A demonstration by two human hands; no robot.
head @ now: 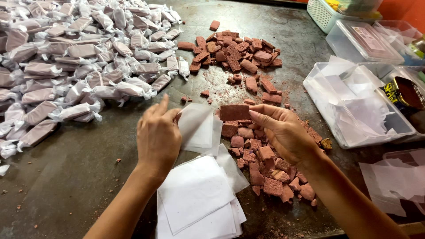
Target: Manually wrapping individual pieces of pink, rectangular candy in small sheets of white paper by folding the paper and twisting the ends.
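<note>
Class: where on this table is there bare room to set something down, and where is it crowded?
Bare: the dark table below the wrapped pieces and left of the paper stack; also the strip between the upper brown pieces and the plastic tubs. Crowded: around both hands.

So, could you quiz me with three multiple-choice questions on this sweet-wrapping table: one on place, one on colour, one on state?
1. Where is the heap of wrapped pieces?
A upper left
B lower right
C inside a tub

2. What colour is the bar in the right hand?
A green
B reddish-brown
C white

3. The left hand holds a wrapper sheet that is:
A twisted shut
B unfolded
C torn apart

A: the heap fills that corner.
B: like the loose pieces.
B: it lies flat.
</note>
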